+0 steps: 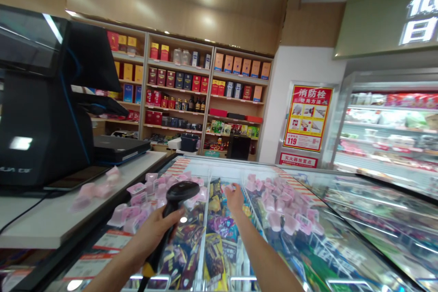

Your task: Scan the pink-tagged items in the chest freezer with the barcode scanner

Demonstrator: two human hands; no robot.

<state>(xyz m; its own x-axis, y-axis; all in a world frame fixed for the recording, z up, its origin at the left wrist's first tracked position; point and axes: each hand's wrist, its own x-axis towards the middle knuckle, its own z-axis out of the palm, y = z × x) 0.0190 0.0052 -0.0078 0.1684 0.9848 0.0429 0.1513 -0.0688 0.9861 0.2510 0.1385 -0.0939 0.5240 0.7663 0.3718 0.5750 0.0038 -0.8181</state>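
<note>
My left hand (160,226) is wrapped round the handle of a black barcode scanner (183,190), whose head points away to the right. Further forward, my right hand (234,198) is closed, and a small pink plastic cup (226,188) shows at its fingertips, partly hidden by the fingers. To the left of the scanner lies a group of pink translucent cups (138,198), some bearing white labels. Another pile of pink cups (284,203) lies to the right of my right hand. Both groups rest on the glass top of a freezer (226,164).
Packaged ice creams (222,226) show through the glass. On the left, a white counter (37,226) carries a black checkout terminal (41,118) and several pink cups (99,189). Shelves of boxed goods (178,81) stand behind. A lit fridge (386,127) is at the right.
</note>
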